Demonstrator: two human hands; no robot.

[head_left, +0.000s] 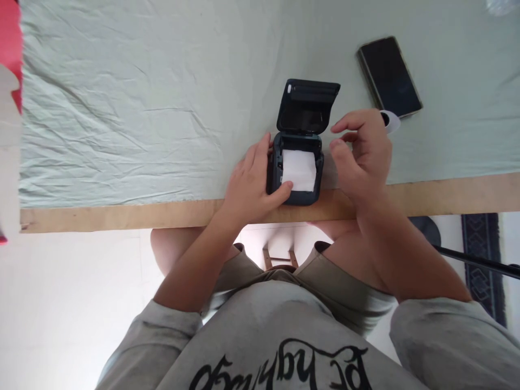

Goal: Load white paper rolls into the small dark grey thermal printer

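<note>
A small dark device (pixel 312 197) sits at the table's front edge with its lid (pixel 307 107) raised. White paper (pixel 299 171) lies inside its compartment. My left hand (pixel 257 181) grips the device's left side, its thumb over the lower left corner near the paper. Just right of the device, my right hand (pixel 361 154) is raised with its fingers curled, thumb and index finger apart and nothing between them. Partly hidden behind that hand is a white roll (pixel 392 122) with a dark core.
A black phone-like slab (pixel 392 77) lies at the upper right on the pale green cloth (pixel 134 97). The wooden table edge (pixel 122 215) runs along the front. Clear plastic (pixel 500 6) shows at the top right corner, and a red item (pixel 10 40) at the far left.
</note>
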